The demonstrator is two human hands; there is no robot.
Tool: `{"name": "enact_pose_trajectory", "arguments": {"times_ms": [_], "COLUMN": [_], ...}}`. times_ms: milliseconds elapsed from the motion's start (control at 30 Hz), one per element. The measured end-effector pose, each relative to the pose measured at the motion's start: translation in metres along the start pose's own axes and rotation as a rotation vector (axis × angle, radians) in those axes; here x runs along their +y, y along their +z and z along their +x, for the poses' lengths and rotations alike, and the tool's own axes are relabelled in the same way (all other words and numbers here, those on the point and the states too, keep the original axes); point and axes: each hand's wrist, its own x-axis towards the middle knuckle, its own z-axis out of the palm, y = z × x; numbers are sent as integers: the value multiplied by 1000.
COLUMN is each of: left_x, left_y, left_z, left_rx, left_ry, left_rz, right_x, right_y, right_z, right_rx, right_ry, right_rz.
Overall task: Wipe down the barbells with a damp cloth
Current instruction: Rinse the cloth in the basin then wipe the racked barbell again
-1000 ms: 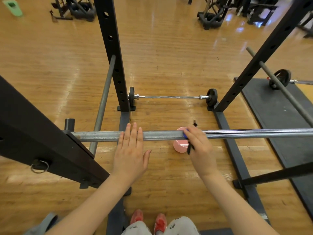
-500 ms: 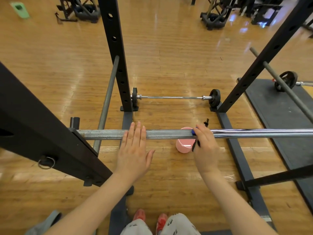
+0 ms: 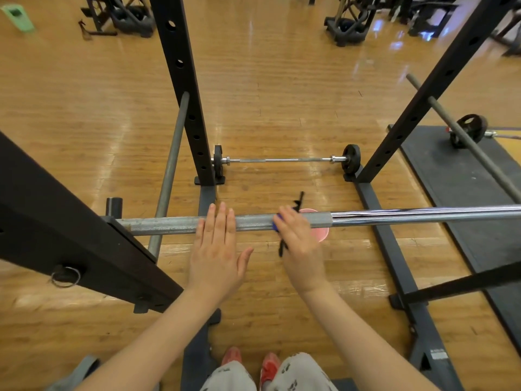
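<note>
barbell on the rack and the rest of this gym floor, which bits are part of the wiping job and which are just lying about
Part of the job:
barbell on the rack
blue cloth in the right hand
left hand resting flat on the bar
pink bowl on the floor

Lying about:
small barbell
green object
black mat

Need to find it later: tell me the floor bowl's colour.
Pink bowl, head view.

Your left hand rests flat with straight fingers on the knurled barbell, while just beside it your right hand grips a blue cloth against the same bar, directly above a pink bowl on the wooden floor.
</note>
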Motion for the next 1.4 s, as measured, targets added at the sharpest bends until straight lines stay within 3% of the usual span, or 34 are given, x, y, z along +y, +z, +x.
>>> {"name": "enact_pose_trajectory", "arguments": {"times_ms": [100, 233, 333, 500, 633, 733, 900, 1067, 1167, 1300, 1400], "left_x": [-3, -5, -5, -6, -5, -5, -4, -5, -2, -1, -1], "left_y": [1, 2, 4, 9, 9, 11, 7, 8, 10, 11, 12], "left_z": [0, 0, 0, 0, 0, -1, -1, -1, -1, 0, -1], "left_rx": [6, 8, 11, 36, 33, 35, 13, 29, 37, 30, 36], "left_ry": [22, 30, 37, 53, 43, 41, 32, 34, 16, 5, 9], "left_rz": [2, 16, 35, 76, 78, 83, 75, 74, 77, 72, 79], "right_x": [16, 54, 33, 11, 44, 29, 1, 46, 32, -16, -3], "right_y": [-11, -39, -16, -3, -31, -19, -5, -40, -27, 6, -1], "right_z": [0, -12, -10, -3, -15, -10, 0, -13, -11, 2, 3], "right_rx": [-64, 71, 135, 13, 49, 90, -78, 65, 136, 6, -88], "right_ry": [-148, -17, 85, -88, -3, 25, -111, 70, 138, -13, -109], "right_rz": [4, -96, -103, -31, -119, -143, -14, -19, -90, -17, 3]}}
